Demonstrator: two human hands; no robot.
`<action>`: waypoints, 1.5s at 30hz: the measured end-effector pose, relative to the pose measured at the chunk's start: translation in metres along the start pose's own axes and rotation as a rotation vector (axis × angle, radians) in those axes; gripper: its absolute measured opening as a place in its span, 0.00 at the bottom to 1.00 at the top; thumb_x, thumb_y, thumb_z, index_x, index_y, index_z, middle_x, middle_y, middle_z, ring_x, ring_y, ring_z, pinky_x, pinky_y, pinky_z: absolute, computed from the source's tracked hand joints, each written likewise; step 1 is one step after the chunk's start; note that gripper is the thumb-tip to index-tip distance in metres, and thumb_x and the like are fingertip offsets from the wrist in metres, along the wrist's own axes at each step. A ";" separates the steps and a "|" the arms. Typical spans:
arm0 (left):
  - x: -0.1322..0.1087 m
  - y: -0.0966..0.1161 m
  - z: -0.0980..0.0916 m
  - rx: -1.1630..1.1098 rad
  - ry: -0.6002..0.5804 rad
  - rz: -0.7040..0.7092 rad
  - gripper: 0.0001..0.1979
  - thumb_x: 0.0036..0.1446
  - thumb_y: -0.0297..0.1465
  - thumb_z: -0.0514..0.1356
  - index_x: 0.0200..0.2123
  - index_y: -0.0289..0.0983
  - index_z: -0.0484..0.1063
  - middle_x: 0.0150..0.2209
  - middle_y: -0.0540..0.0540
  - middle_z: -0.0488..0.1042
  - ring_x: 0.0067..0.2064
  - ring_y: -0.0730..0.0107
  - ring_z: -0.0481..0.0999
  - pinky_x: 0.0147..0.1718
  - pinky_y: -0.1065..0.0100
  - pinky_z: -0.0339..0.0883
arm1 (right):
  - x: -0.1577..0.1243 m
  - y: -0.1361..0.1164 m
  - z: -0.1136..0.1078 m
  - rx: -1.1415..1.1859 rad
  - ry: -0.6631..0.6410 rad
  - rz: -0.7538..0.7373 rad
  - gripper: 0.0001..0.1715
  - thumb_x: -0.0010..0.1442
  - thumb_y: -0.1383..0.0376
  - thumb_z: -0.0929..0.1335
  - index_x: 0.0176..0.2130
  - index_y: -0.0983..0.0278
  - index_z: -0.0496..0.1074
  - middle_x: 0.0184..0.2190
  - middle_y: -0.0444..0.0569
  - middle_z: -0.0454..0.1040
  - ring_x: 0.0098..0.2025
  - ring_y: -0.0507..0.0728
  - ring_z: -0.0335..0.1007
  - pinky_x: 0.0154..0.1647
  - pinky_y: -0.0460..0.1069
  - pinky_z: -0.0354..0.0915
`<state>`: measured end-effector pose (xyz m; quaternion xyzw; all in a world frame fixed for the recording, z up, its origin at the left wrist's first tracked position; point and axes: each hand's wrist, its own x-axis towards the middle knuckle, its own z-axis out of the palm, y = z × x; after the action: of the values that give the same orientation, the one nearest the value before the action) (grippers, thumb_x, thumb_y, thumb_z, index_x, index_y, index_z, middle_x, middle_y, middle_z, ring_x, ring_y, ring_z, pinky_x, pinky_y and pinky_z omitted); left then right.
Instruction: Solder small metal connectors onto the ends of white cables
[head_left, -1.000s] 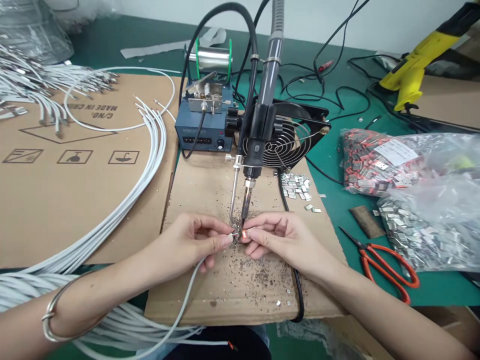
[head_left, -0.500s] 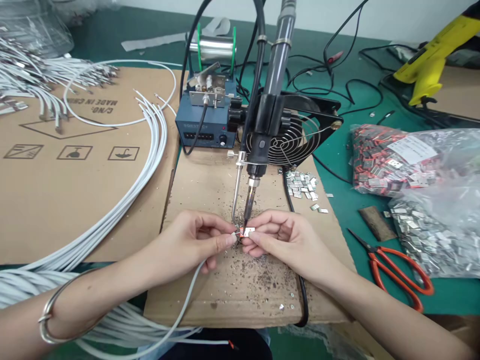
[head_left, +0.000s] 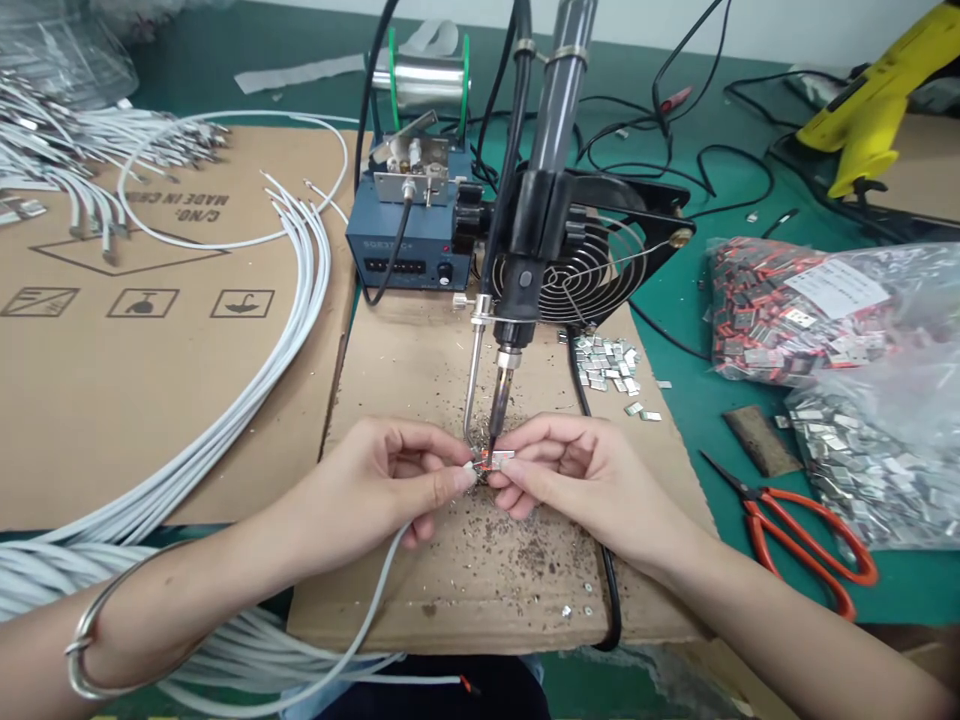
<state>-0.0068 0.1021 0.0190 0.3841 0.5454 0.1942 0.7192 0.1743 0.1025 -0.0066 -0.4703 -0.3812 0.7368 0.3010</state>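
White-sheathed and slim, the cable (head_left: 384, 575) rises in the head view from below the cardboard sheet (head_left: 405, 380) to the left hand (head_left: 409, 480), its end pinched between thumb and forefinger, with the other fingers curled beneath. Facing it, the right hand (head_left: 562, 465) pinches a small metal plug (head_left: 505, 459), seemingly USB, between thumb and forefinger; orange shows at the end turned toward the cable. Both pieces sit over the sheet's debris-strewn middle, right under the soldering iron (head_left: 517, 290), whose dark tip comes down at the plug's orange end; whether it touches metal or wire is too small to tell. Just left of the tip, a bent solder feed tube (head_left: 472, 385) ends close above the fingers. Judged by looks, the cable should be light and flexible yet springy enough to tug against the pinch, best held on its sheath close behind the end, since fine wires there would bend or break easily. The plug looks light, rigid and rather slick, likely to twist if squeezed off-centre; its flat shell, at the end away from the iron, is the sensible hold, as heat may travel through metal. Farther right lie orange-handled scissors (head_left: 814, 540) and a clear bag of orange-and-metal plugs (head_left: 772, 315).
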 end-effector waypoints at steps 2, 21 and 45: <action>-0.001 0.001 0.000 -0.004 0.000 0.003 0.04 0.46 0.27 0.63 0.26 0.33 0.71 0.13 0.58 0.67 0.14 0.81 0.64 0.14 0.79 0.59 | 0.000 -0.001 -0.001 0.001 -0.015 0.005 0.07 0.46 0.69 0.74 0.29 0.67 0.73 0.22 0.46 0.77 0.21 0.49 0.74 0.21 0.42 0.72; -0.001 -0.004 0.001 -0.030 0.020 -0.031 0.05 0.44 0.28 0.64 0.26 0.32 0.72 0.13 0.57 0.67 0.13 0.81 0.64 0.12 0.79 0.59 | 0.002 0.000 0.000 0.068 -0.051 0.074 0.10 0.46 0.65 0.75 0.28 0.68 0.73 0.21 0.45 0.77 0.17 0.47 0.71 0.17 0.40 0.70; 0.001 -0.004 0.001 -0.037 0.003 -0.005 0.04 0.43 0.28 0.64 0.24 0.33 0.72 0.13 0.56 0.67 0.14 0.81 0.64 0.13 0.79 0.58 | -0.001 0.000 -0.004 0.051 -0.040 0.036 0.07 0.47 0.66 0.74 0.30 0.66 0.74 0.23 0.45 0.78 0.16 0.47 0.69 0.15 0.40 0.68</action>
<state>-0.0058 0.1002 0.0153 0.3690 0.5437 0.2033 0.7259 0.1782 0.1029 -0.0068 -0.4543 -0.3599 0.7608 0.2919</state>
